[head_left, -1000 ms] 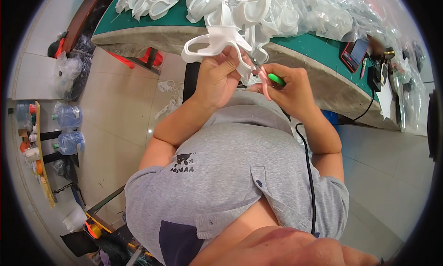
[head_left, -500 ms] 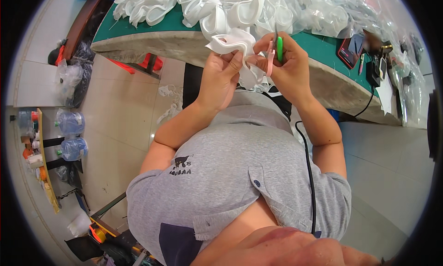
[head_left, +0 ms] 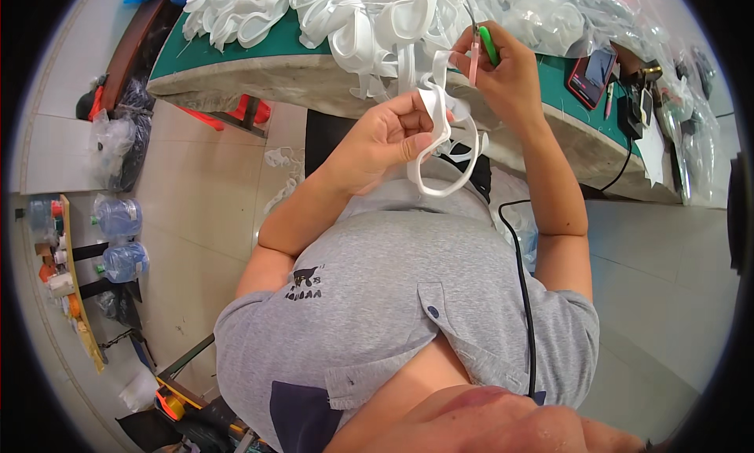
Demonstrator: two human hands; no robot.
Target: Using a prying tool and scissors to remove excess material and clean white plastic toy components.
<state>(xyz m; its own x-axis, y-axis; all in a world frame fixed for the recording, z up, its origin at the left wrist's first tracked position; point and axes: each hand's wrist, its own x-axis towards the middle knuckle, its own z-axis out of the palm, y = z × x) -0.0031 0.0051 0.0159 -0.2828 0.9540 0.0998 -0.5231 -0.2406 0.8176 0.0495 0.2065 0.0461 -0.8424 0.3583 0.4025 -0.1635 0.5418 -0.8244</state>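
My left hand (head_left: 381, 143) is closed on a white fabric band (head_left: 446, 190), which hangs from the fingers in an open loop over my lap. Higher up, at the table's edge, my right hand (head_left: 509, 76) is wrapped round a pair of small scissors (head_left: 474, 58) with pink and green handles, blades pointing up and away. The fingertips of that hand also touch the upper part of the white strip. Beyond both hands, a heap of similar curled white bands (head_left: 357, 29) lies on the table and droops over its near edge.
The green-topped table (head_left: 206, 62) has a pale, curved front edge. To the right lie a phone (head_left: 591, 77), a pen (head_left: 609, 101) and a black cable (head_left: 520, 256) running down my front. Clear plastic (head_left: 542, 17) covers part of the heap. Blue water bottles (head_left: 126, 260) stand at left.
My right hand has moved up and away with the scissors, apart from my left hand. My left hand has come slightly nearer, and the white band now hangs opened into a loop.
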